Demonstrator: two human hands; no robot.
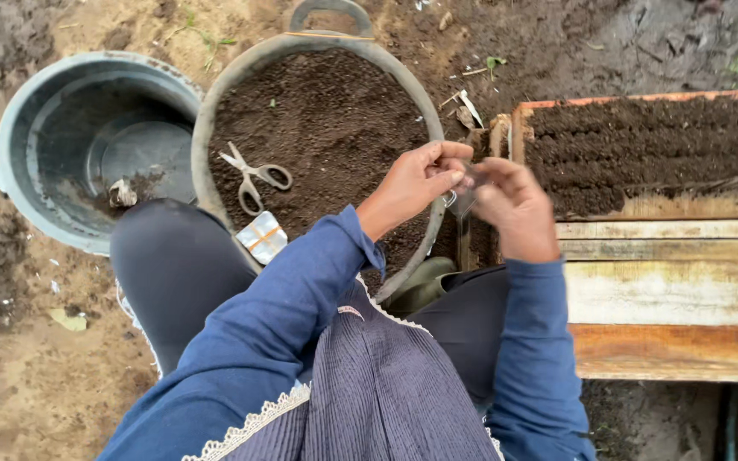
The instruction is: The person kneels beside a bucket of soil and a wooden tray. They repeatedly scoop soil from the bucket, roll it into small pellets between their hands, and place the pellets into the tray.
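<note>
My left hand (416, 183) and my right hand (514, 205) meet above the right rim of a large round metal basin (215, 111) full of dark soil. Together they pinch a small shiny foil packet (463, 201) between the fingertips. On the soil in the basin lie pale scissors (254, 177), and another small silvery packet (262, 236) rests at the basin's near rim. Both arms wear blue sleeves.
An empty grey bucket (87, 145) stands left of the basin. At right, a wooden box (668, 256) holds soil pressed into furrows (651, 149). My dark-trousered knees and a green boot (420, 286) are below; bare earth lies all round.
</note>
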